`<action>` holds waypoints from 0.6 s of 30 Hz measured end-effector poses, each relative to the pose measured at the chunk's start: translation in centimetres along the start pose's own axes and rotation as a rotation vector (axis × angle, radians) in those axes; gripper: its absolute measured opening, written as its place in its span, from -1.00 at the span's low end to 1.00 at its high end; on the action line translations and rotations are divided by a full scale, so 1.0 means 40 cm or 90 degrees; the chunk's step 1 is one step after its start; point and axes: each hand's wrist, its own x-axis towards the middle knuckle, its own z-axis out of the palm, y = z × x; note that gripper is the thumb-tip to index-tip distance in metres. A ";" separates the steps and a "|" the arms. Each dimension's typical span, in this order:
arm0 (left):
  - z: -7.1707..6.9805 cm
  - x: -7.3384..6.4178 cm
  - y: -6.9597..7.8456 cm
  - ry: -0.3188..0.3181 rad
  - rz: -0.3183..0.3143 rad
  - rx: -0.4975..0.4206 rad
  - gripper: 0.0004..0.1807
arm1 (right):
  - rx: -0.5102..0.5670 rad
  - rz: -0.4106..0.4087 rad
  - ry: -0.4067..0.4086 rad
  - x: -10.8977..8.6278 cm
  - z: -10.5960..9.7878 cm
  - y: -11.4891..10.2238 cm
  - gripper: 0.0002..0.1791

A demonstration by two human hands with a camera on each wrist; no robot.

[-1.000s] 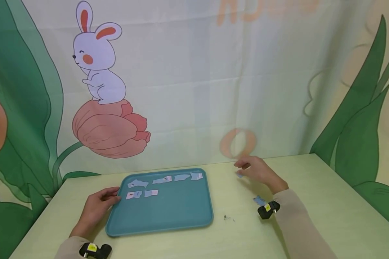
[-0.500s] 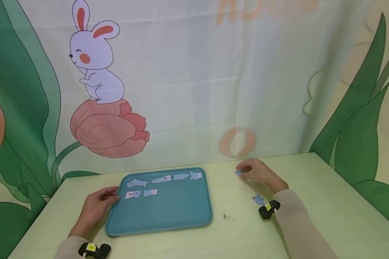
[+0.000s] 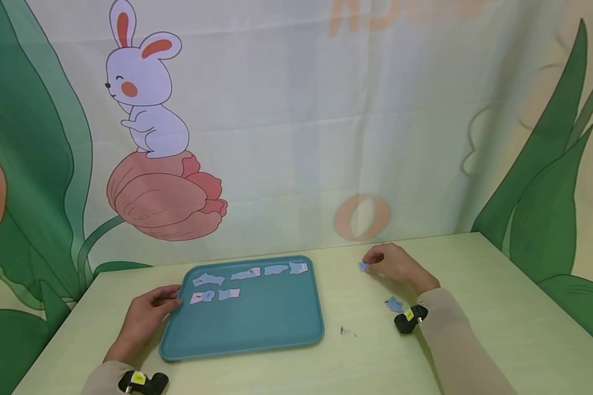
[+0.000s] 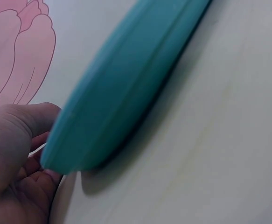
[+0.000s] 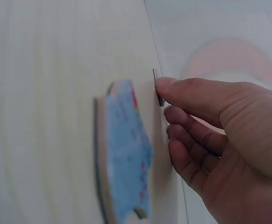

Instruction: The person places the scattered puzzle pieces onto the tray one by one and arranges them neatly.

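Observation:
My left hand (image 3: pixel 145 318) grips the left rim of a teal tray (image 3: pixel 257 326), with the thumb on top; in the left wrist view the fingers curl at the tray's edge (image 4: pixel 103 102). On the tray lie several flat, light-blue and pink puzzle pieces (image 3: pixel 209 280) with wavy edges, set in two rows at the back. Right of the tray, my right hand (image 3: pixel 397 266) pinches a small blue puzzle piece (image 3: pixel 363 266) between thumb and fingers, close over the table. Another blue puzzle piece (image 5: pixel 126 144) lies on the table nearer the right wrist.
Small dark bits (image 3: pixel 346 331) lie on the pale table (image 3: pixel 499 307) right of the tray. A printed curtain (image 3: pixel 277 137) with a rabbit and plants hangs behind the table's back edge. Each wrist wears a small black camera (image 3: pixel 410 319).
My right hand has lowered slightly and its fingers have closed on the small blue puzzle piece. The left hand stays on the tray rim. The view has shifted a little.

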 end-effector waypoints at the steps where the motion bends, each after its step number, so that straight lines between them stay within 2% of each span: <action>1: 0.000 0.000 -0.001 0.001 0.000 0.000 -0.51 | 0.001 0.004 0.001 0.000 0.000 0.000 -0.83; 7: 0.001 -0.002 0.000 0.002 0.003 0.001 -0.51 | 0.001 0.006 0.001 -0.001 0.000 -0.001 -0.79; 13: 0.002 -0.002 0.000 0.002 0.008 0.006 -0.51 | -0.018 0.008 0.018 0.001 0.004 0.004 -0.87; 18: 0.003 0.001 -0.006 0.004 0.007 0.009 -0.51 | -0.028 0.013 0.029 0.005 0.012 0.005 -0.83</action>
